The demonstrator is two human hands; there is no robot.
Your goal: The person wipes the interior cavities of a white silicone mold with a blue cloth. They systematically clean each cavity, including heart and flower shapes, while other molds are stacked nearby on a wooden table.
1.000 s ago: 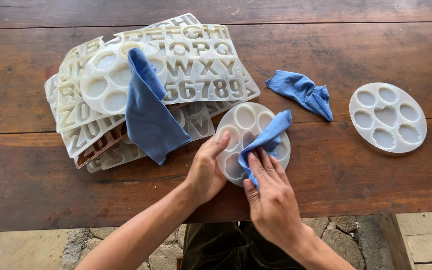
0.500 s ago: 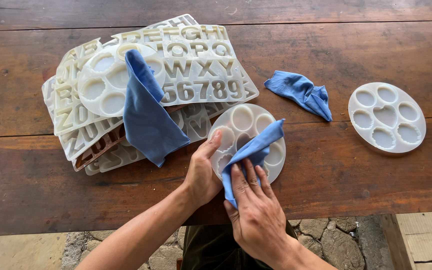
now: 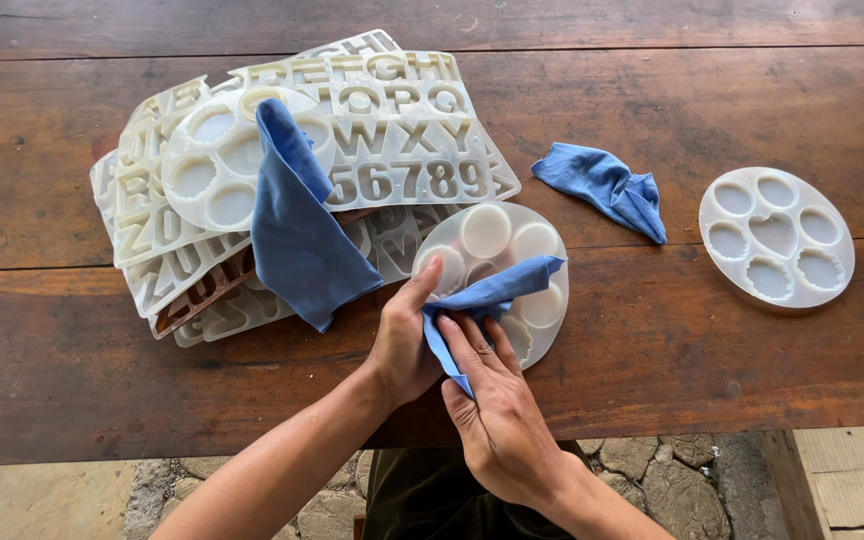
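Note:
A round translucent white silicone mould with several round cavities lies near the front edge of a dark wooden table. My left hand rests on the mould's near left rim, thumb on top, holding it down. My right hand lies flat with its fingers pressed on a blue cloth that is spread across the mould's near side.
A pile of white letter and number moulds sits at the left, topped by a round mould with a second blue cloth draped over it. A crumpled blue cloth lies mid-right, another round mould far right. Stone floor shows below.
My right hand has pulled the blue cloth back toward me and to the left across the mould. The left hand keeps its hold on the rim.

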